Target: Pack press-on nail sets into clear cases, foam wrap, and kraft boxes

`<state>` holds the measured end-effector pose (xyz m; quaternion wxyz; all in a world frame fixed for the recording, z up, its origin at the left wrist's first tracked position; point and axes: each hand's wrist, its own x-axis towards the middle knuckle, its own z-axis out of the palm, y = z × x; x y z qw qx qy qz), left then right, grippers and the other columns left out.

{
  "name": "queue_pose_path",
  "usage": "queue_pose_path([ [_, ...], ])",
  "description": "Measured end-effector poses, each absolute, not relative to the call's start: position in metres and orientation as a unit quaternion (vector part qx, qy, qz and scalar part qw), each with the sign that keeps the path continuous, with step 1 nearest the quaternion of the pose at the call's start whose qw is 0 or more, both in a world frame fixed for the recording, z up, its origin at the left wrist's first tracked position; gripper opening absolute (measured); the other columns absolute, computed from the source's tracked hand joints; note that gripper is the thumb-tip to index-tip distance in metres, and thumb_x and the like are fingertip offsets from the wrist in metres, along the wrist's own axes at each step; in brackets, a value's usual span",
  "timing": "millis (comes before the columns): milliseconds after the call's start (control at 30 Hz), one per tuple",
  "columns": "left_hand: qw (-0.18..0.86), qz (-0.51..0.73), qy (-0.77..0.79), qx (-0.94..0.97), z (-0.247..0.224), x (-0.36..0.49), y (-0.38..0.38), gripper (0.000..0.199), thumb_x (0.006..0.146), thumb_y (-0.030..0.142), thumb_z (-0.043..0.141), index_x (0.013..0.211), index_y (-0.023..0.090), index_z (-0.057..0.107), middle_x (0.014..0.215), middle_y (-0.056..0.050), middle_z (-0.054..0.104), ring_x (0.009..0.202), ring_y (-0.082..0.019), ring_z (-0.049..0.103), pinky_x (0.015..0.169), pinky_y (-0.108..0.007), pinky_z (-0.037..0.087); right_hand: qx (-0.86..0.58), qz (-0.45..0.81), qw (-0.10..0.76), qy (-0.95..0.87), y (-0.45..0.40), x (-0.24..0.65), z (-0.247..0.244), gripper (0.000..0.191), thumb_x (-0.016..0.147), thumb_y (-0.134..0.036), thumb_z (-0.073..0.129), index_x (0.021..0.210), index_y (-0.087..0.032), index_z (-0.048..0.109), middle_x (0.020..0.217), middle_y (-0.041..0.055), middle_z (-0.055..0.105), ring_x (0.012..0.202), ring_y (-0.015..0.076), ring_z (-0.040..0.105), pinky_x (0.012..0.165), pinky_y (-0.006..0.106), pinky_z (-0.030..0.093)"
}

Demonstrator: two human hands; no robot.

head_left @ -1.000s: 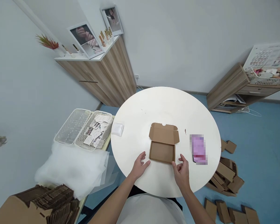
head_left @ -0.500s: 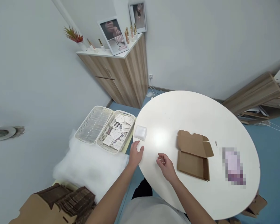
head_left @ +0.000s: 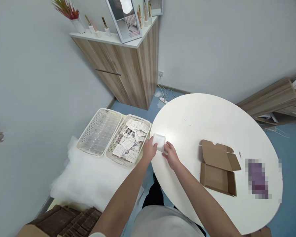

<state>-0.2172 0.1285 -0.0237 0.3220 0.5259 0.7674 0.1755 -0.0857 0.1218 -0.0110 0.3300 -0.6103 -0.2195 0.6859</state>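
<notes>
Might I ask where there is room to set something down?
The round table is mostly bare between the cardboard box and the far rim, and between the box and the right hand. It's crowded where that hand and the left hand meet the white packet, and where the pixelated item flanks the box.

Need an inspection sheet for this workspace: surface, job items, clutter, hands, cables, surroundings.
Surface: round white table, some small dark marks.
Job items: white packet at the table's left side; open cardboard box apart from it.
Clutter: pixelated purple item right of the box.
Hands: left hand and right hand touching the packet; finger closure unclear.
Cables: white cables on the floor near the wall socket; on the table, nothing seen.
Surroundings: card-filled basket, wooden cabinet.
</notes>
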Motion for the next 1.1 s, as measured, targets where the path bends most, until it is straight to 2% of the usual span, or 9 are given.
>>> queue_pose_path([
  [100, 0.328, 0.184, 0.761, 0.529, -0.024, -0.218, 0.128, 0.051, 0.078, 0.027, 0.049, 0.126, 0.012, 0.042, 0.111, -0.016, 0.054, 0.104, -0.025, 0.05, 0.085, -0.034, 0.039, -0.621, 0.668, 0.329, -0.244, 0.129, -0.093, -0.016, 0.047, 0.07, -0.035, 0.056, 0.115, -0.027, 0.045, 0.125, 0.0061, 0.049, 0.105, 0.0209, 0.053, 0.075, 0.032, 0.048],
  [267, 0.35, 0.225, 0.756, 0.505, -0.029, -0.22, 0.119, 0.049, 0.074, 0.025, 0.054, 0.121, 0.015, 0.048, 0.099, -0.012, 0.058, 0.092, -0.023, 0.054, 0.08, -0.033, 0.042, -0.634, 0.616, 0.343, -0.319, 0.125, -0.089, -0.032, 0.043, 0.064, -0.024, 0.055, 0.107, -0.021, 0.05, 0.104, 0.0067, 0.059, 0.088, 0.0182, 0.058, 0.073, 0.031, 0.048],
  [433, 0.422, 0.3, 0.733, 0.441, -0.038, -0.214, 0.099, 0.048, 0.072, 0.016, 0.054, 0.12, 0.017, 0.05, 0.095, -0.008, 0.059, 0.078, -0.015, 0.057, 0.074, -0.028, 0.045, -0.635, 0.59, 0.332, -0.371, 0.111, -0.073, -0.037, 0.041, 0.064, -0.022, 0.052, 0.105, -0.02, 0.053, 0.098, 0.0053, 0.06, 0.075, 0.0146, 0.058, 0.069, 0.029, 0.047],
  [533, 0.467, 0.343, 0.708, 0.404, -0.041, -0.203, 0.083, 0.049, 0.073, 0.015, 0.052, 0.121, 0.017, 0.049, 0.093, -0.006, 0.06, 0.072, -0.012, 0.057, 0.07, -0.026, 0.047, -0.63, 0.589, 0.324, -0.388, 0.103, -0.057, -0.032, 0.041, 0.064, -0.023, 0.051, 0.105, -0.019, 0.054, 0.1, 0.0055, 0.059, 0.072, 0.0138, 0.057, 0.068, 0.029, 0.046],
  [700, 0.466, 0.375, 0.694, 0.4, -0.032, -0.17, 0.058, 0.048, 0.073, 0.02, 0.053, 0.121, 0.017, 0.049, 0.097, -0.007, 0.059, 0.073, -0.011, 0.057, 0.069, -0.026, 0.048, -0.62, 0.587, 0.326, -0.406, 0.082, -0.019, -0.015, 0.041, 0.066, -0.026, 0.05, 0.107, -0.021, 0.054, 0.104, 0.0058, 0.056, 0.071, 0.0138, 0.056, 0.064, 0.028, 0.047],
  [1100, 0.458, 0.352, 0.661, 0.479, 0.019, -0.03, 0.028, 0.048, 0.074, 0.025, 0.054, 0.121, 0.02, 0.041, 0.097, -0.007, 0.056, 0.075, -0.012, 0.058, 0.063, -0.025, 0.049, -0.636, 0.499, 0.382, -0.449, 0.035, 0.124, 0.027, 0.032, 0.07, -0.025, 0.049, 0.101, -0.019, 0.048, 0.102, 0.0063, 0.058, 0.074, 0.0144, 0.058, 0.07, 0.03, 0.047],
])
